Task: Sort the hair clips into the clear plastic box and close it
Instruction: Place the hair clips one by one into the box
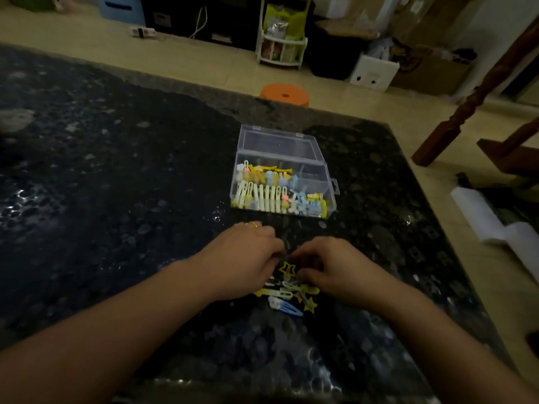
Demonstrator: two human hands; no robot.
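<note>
The clear plastic box (281, 176) stands open on the dark speckled table (102, 176), its lid (278, 144) tipped back on the far side, and it serves here as the landmark. Its compartments toward the left and the near wall are already crowded with pale yellow, blue and yellow clips, while the compartments at its right far corner look unfilled. On the near side of the box, a little apart from its front wall, lies a small pile of loose hair clips (287, 295), among them a yellow star clip (287, 269) and a blue snap clip (290, 309) at the pile's nearest edge. Both hands are bent over this pile with fingers curled downward: the left hand (248, 258), wearing a ring, and the right hand (329, 265) meet at the pile's far end, but in the dim light it cannot be told whether either is actually pinching a clip or only raking through them. The clips appear light, thin and stiff, probably smooth plastic or coated metal that would slide on the polished stone, so each is likely best pinched by its edges or lifted at one end. The box itself looks light and rigid; closing it would mean swinging the lid forward and pressing at the front catch.
</note>
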